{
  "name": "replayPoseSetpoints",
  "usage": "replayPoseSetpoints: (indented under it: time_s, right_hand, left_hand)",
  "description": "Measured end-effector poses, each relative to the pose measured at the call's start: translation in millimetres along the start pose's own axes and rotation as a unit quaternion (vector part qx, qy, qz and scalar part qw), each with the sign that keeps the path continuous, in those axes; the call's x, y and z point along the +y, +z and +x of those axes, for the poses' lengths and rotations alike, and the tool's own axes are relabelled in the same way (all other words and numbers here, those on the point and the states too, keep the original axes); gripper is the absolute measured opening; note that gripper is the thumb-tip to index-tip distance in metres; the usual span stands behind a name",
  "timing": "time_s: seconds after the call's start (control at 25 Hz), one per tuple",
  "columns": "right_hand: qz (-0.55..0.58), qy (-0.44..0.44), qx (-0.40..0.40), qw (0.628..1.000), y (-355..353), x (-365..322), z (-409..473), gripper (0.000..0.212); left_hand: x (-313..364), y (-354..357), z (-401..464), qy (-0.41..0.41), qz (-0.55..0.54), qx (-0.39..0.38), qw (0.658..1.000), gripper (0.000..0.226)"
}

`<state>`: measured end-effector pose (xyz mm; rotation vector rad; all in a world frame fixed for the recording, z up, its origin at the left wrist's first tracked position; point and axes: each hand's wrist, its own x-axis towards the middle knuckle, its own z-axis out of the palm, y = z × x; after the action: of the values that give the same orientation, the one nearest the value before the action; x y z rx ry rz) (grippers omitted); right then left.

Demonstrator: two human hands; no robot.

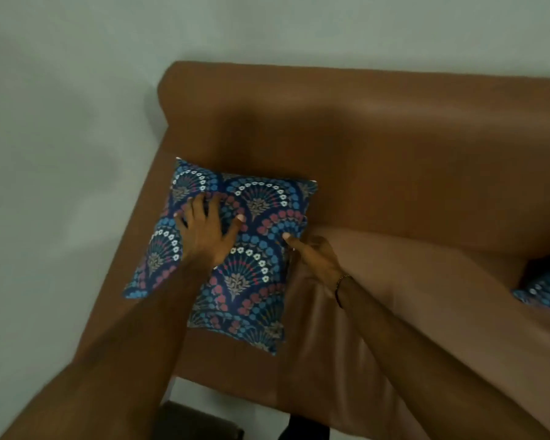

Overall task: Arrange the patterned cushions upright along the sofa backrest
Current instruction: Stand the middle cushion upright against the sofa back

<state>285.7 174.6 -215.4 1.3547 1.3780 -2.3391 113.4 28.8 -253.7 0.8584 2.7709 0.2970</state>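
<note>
Head view: two hands on a patterned cushion at the sofa's left end.

Left hand [208, 235] lies flat on the cushion [235, 258], fingers spread, at about 10 o'clock on its face. Right hand [318, 258] grips the cushion's edge at 3 o'clock, thumb on the front, other fingers hidden behind. Cushion leans against the armrest [159, 198] and backrest [394, 173] corner of the brown sofa [410, 296]. A second cushion [545, 289] peeks in at 3 o'clock.

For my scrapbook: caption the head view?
Two hands settle a patterned cushion against the brown sofa corner.
</note>
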Motion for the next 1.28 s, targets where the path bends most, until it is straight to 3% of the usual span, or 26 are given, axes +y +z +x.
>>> replayPoseSetpoints:
  time_s: [0.04, 0.08, 0.16, 0.28, 0.36, 0.44, 0.56, 0.72, 0.92, 1.16, 1.28]
  right_hand:
    - [-0.008, 0.015, -0.007, 1.000, 11.7, 2.3, 13.2, 0.025]
    - [-0.018, 0.020, -0.004, 1.000, 21.1, 2.7, 22.1, 0.052]
    - [-0.030, 0.023, -0.022, 0.999, 32.1, 1.5, 34.0, 0.076]
    - [-0.019, 0.044, -0.010, 0.999, 31.1, 2.8, 40.8, 0.071]
    - [0.003, 0.020, -0.013, 1.000, 15.7, 1.6, 32.5, 0.057]
    - [0.026, -0.011, 0.004, 1.000, -16.7, -0.3, 22.5, 0.053]
    - [0.033, -0.079, 0.075, 0.994, -94.3, -3.5, -3.8, 0.068]
    - [-0.037, -0.108, 0.167, 0.979, -206.8, -2.8, -45.7, 0.076]
    - [-0.051, -0.154, 0.261, 0.952, -313.8, 13.4, -79.0, 0.077]
    - [-0.007, -0.130, 0.322, 0.938, -343.4, 54.7, -56.7, 0.089]
    - [0.030, -0.058, 0.339, 0.939, -308.8, 77.8, -48.1, 0.060]
  left_hand:
    - [-26.1, -3.3, 9.7, -0.040, -0.019, -0.006, 0.999, 0.079]
    - [-45.6, -7.9, 15.6, -0.074, -0.042, -0.013, 0.996, 0.087]
    - [-66.9, -12.8, 27.1, -0.147, -0.163, -0.040, 0.975, 0.111]
    - [-71.5, -23.6, 41.6, -0.242, -0.360, -0.067, 0.899, 0.140]
    - [-64.7, -32.6, 43.7, -0.254, -0.383, -0.075, 0.885, 0.138]
    - [-43.3, -38.3, 36.5, -0.243, -0.420, -0.093, 0.869, 0.116]
    - [28.5, -28.0, 8.0, -0.161, -0.472, -0.093, 0.862, 0.082]
    - [148.8, 18.4, -32.0, -0.075, -0.511, -0.107, 0.849, 0.104]
    - [233.4, 80.7, -64.1, -0.026, -0.493, -0.144, 0.858, 0.099]
    - [254.4, 129.0, -54.7, -0.018, -0.444, -0.186, 0.876, 0.099]
    - [219.6, 140.2, -55.5, 0.006, -0.348, -0.202, 0.915, 0.078]
